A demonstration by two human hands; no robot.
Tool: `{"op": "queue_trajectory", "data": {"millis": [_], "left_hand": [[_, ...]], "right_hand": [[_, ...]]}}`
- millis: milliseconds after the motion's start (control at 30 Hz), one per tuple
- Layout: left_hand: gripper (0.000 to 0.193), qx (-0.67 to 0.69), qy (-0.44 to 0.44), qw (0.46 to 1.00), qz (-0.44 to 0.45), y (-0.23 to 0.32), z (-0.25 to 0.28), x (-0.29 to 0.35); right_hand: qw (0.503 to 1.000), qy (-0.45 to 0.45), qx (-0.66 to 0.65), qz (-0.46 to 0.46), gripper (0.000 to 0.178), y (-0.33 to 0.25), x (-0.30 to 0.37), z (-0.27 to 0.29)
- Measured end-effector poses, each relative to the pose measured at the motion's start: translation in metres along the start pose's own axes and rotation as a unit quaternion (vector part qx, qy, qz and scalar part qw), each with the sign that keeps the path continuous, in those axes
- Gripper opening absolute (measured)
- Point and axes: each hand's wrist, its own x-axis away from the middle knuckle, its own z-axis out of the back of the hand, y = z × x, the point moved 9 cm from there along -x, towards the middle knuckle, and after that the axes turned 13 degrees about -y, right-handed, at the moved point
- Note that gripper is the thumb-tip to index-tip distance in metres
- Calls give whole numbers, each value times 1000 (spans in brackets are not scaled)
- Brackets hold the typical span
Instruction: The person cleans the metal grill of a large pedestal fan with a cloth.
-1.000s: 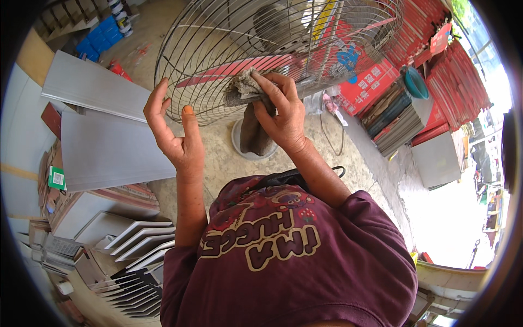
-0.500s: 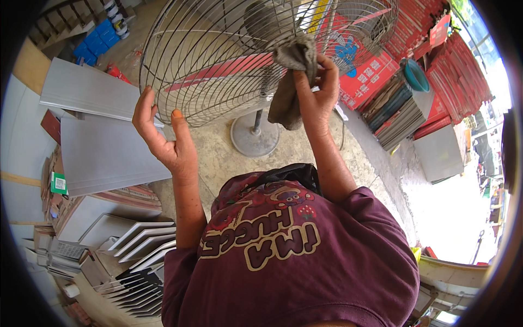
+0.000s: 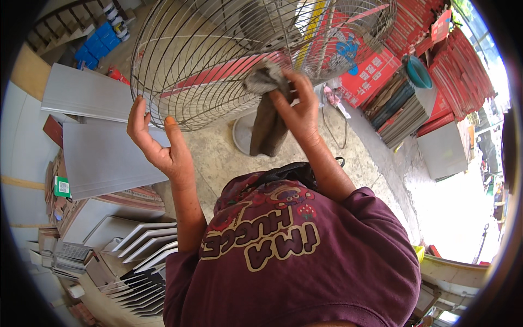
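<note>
With the middle of the view as the clock's centre and twelve pointing away from the wearer, the wire fan cage [image 3: 180, 91] fills the space at twelve, tipped so that its rim slopes toward the wearer. The left hand [image 3: 162, 146], just past nine, stands half open at the cage's lower left edge, thumb and fingers parted around the rim, probably because such a light frame needs steadying from one side. Whether those fingertips press on the wire cannot be told.

The right hand [image 3: 301, 108], at one, is closed on a grey-brown cloth [image 3: 270, 128]. The cloth is bunched at its upper end, near the wires at the cage's six o'clock, and its loose length hangs below. Holding it bunched likely gives the fingers a thick pad against the thin metal; whether it touches the wires is unclear.

Behind the wires lies a pink blade [image 3: 210, 75], and the round base [image 3: 240, 137] shows toward eleven, partly hidden by the cloth; it seems broad so as to keep the fan upright. Grey panels [image 3: 111, 158] lie at nine, while a teal basin [image 3: 418, 73] sits at two, close to stacked red cartons [image 3: 457, 79]
</note>
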Motion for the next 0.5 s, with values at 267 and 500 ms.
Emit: {"op": "queue_trajectory", "data": {"millis": [267, 500], "left_hand": [[51, -13, 16, 1000, -15, 1, -1, 0], [49, -23, 16, 1000, -4, 1, -4, -2]], "right_hand": [[986, 149, -65, -43, 35, 32, -11, 61], [993, 16, -77, -82, 36, 36, 4, 7]]}}
